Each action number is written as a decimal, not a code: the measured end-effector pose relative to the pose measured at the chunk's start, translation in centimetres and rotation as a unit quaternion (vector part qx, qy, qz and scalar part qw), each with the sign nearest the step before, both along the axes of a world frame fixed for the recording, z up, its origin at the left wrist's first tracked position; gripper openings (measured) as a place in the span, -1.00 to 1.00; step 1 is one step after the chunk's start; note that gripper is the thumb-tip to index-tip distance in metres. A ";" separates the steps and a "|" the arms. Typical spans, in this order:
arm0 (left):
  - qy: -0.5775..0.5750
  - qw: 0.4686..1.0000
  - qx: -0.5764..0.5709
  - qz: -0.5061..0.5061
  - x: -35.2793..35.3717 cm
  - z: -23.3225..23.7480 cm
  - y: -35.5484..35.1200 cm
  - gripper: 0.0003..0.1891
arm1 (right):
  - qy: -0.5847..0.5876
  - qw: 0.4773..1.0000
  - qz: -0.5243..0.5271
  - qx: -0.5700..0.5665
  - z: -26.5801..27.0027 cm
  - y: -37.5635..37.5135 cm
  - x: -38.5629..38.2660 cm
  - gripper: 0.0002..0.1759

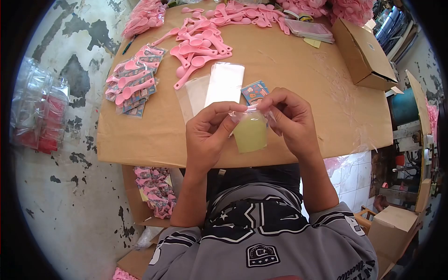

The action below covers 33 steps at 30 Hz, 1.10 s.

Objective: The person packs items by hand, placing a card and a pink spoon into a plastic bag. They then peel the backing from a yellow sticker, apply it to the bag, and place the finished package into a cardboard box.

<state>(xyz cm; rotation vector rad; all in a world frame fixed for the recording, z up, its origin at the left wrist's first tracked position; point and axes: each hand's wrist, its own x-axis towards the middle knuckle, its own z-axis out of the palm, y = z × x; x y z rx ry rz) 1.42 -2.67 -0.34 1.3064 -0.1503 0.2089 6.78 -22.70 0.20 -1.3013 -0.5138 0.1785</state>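
Observation:
Between my two hands, over the near part of the table, hangs a small clear plastic bag [250, 133] with a pale yellow-green card or sheet inside. My left hand [207, 133] pinches its upper left edge between thumb and fingers. On the other side, the thumb and fingers of my right hand [294, 123] grip the upper right edge. Just beyond lie a stack of clear plastic bags [225, 81] and several printed blue cards [254, 91], partly hidden by my right hand. Farther off is a loose heap of pink measuring spoons [196, 49].
Bagged pink spoons with cards [130, 81] lie at the table's left. A cardboard box [364, 56] and a clear plastic case [309, 30] sit at the right. Below the left edge, an open carton holds packed spoons [156, 191]. A peeling wall [84, 140] runs along the left.

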 end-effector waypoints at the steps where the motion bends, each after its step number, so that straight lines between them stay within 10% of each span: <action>1: -0.018 1.000 0.000 -0.008 0.0 -0.3 0.3 -0.85 | -0.023 1.000 0.004 0.000 -0.2 0.0 0.2 -0.89; 26: -0.030 0.999 -0.007 -0.018 -1.3 -1.2 2.7 -0.85 | -0.096 0.991 0.008 -0.088 1.4 1.2 -0.5 -0.95; 33: 0.005 0.996 -0.066 -0.056 -1.3 0.9 1.5 -0.55 | -0.066 0.997 -0.019 -0.038 1.0 0.9 -0.7 -0.62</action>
